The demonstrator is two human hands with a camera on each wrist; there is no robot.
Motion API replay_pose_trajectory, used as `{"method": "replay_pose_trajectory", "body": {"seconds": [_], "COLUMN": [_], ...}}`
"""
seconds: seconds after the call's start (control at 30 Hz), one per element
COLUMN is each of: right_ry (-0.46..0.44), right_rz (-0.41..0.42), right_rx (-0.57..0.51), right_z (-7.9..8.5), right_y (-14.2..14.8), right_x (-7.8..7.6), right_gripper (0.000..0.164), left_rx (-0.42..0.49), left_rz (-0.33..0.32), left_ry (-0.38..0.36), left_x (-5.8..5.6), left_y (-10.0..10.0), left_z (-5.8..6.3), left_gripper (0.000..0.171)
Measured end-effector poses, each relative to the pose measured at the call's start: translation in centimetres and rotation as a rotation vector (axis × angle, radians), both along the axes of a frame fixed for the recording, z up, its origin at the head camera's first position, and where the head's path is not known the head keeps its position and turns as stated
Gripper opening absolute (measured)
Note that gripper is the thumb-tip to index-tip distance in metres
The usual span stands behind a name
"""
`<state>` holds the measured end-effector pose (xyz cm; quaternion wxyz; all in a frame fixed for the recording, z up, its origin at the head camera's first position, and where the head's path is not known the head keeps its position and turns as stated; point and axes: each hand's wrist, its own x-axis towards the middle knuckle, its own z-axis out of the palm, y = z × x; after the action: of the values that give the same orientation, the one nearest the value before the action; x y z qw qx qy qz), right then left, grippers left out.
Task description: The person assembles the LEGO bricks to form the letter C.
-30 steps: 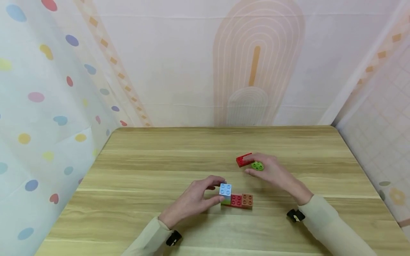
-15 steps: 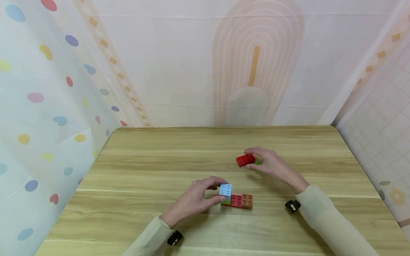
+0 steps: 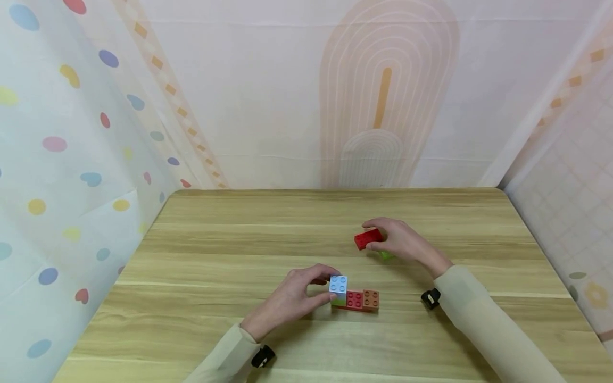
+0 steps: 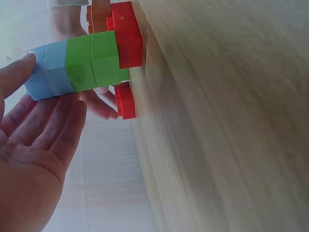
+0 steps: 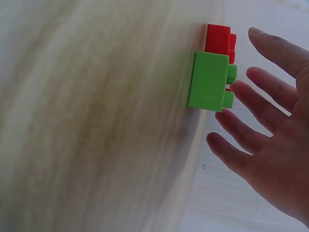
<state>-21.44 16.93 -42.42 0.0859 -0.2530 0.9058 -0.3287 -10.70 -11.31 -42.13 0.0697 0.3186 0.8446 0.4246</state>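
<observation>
My left hand (image 3: 287, 303) holds the top of a block stack between thumb and fingers. In the left wrist view, light blue bricks (image 4: 50, 70) sit over green bricks (image 4: 91, 60) at one end of a long red base brick (image 4: 128, 36). An orange-brown brick (image 3: 371, 299) stands on the base's other end, with red studs bare between. Farther back, my right hand (image 3: 404, 239) hovers around a loose red brick (image 3: 367, 239), its fingers spread. A green brick (image 5: 208, 81) stands beside that red one and is partly covered by the hand in the head view.
The bricks and both hands are over a wood-grain table (image 3: 239, 223). Patterned cloth (image 3: 268, 96) hangs behind it and along both sides. A small black device (image 3: 430, 298) hangs at the right wrist, another black device (image 3: 263, 356) at the left.
My right hand has shifted slightly left and away, from over the green brick to around the loose red one, covering more of the green brick. The left hand keeps its hold on the stack.
</observation>
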Motion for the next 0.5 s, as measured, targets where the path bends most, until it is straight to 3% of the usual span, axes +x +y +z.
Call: {"method": "replay_pose_trajectory", "body": {"seconds": [0.5], "right_ry": [-0.018], "right_rz": [0.033], "right_rx": [0.072], "right_z": [-0.40], "right_y": [-0.70], "right_x": [-0.84], "right_gripper": [0.040], "left_rx": [0.003], "left_rz": [0.012], "left_ry": [-0.004], "left_x": [0.24], "left_y": [0.10], "left_z": [0.03], "left_gripper": [0.036]}}
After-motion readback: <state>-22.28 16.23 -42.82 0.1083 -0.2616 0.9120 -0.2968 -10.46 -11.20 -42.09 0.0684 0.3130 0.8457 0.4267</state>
